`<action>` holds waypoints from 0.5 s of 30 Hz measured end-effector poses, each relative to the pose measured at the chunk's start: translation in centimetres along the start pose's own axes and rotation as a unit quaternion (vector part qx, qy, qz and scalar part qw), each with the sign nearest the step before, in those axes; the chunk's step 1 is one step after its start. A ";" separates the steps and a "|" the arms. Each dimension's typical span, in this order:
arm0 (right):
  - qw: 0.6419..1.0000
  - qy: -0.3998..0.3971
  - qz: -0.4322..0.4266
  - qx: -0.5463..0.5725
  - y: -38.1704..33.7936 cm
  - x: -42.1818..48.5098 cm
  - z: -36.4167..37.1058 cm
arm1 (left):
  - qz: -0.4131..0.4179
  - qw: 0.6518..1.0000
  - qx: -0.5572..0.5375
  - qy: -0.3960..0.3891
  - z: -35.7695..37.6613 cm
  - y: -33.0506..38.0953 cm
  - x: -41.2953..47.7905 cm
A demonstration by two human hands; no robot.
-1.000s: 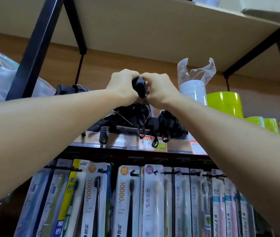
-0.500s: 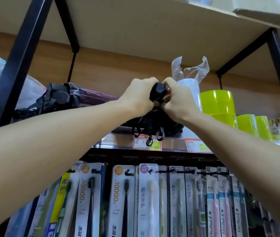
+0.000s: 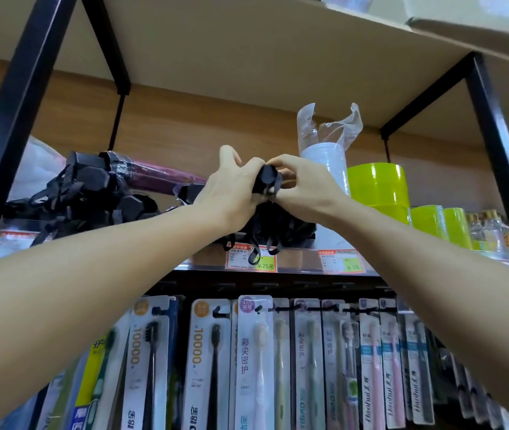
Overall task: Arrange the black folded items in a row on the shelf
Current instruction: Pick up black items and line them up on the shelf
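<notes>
Both hands meet above the shelf (image 3: 296, 265) on one black folded umbrella (image 3: 267, 180), seen end-on by its handle. My left hand (image 3: 231, 190) wraps it from the left and my right hand (image 3: 306, 187) pinches it from the right. More black folded umbrellas (image 3: 278, 225) lie under my hands with wrist straps dangling over the shelf edge. Another heap of black folded umbrellas (image 3: 92, 193) lies at the left, tangled in straps, with a dark red wrapped umbrella (image 3: 160, 178) on top.
A white roll in clear plastic (image 3: 324, 159) stands right of my hands, then lime green cups (image 3: 377, 187) and small jars (image 3: 489, 231). Price tags (image 3: 251, 262) hang on the shelf front. Packaged toothbrushes (image 3: 253, 361) hang below. Black frame posts (image 3: 501, 150) flank the bay.
The view has shifted, bringing the left heap of umbrellas into sight. Both hands have stayed on the black umbrella, moving it right toward the white roll; my left fingers have loosened slightly.
</notes>
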State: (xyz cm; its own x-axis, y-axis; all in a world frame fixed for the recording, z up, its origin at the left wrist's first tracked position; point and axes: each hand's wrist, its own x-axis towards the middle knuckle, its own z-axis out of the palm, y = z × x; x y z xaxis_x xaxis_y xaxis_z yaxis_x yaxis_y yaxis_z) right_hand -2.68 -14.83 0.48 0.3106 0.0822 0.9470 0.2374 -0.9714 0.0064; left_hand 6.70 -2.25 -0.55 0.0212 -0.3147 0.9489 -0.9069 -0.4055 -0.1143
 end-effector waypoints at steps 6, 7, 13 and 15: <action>1.000 0.017 0.006 0.025 0.0 0.5 -0.3 | 0.007 0.999 -0.037 0.020 0.0 0.1 -0.4; 0.999 0.015 0.010 0.044 0.2 0.5 -0.3 | 0.006 0.998 -0.050 0.024 -0.1 0.1 -0.5; 1.000 0.003 0.009 0.028 1.2 0.6 1.6 | -0.003 1.000 -0.004 0.009 0.1 -0.8 -0.5; 1.000 0.002 0.011 0.009 1.5 0.4 2.1 | -0.008 1.000 -0.002 0.013 0.4 -0.9 -0.6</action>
State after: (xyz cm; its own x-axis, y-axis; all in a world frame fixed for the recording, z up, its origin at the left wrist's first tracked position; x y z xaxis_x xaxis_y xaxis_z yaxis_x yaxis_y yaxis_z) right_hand -0.25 -15.74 0.23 0.3121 0.0595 0.9482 0.2470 -0.9688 -0.0205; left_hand 7.71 -2.06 -1.17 0.0248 -0.2858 0.9580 -0.9086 -0.4060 -0.0976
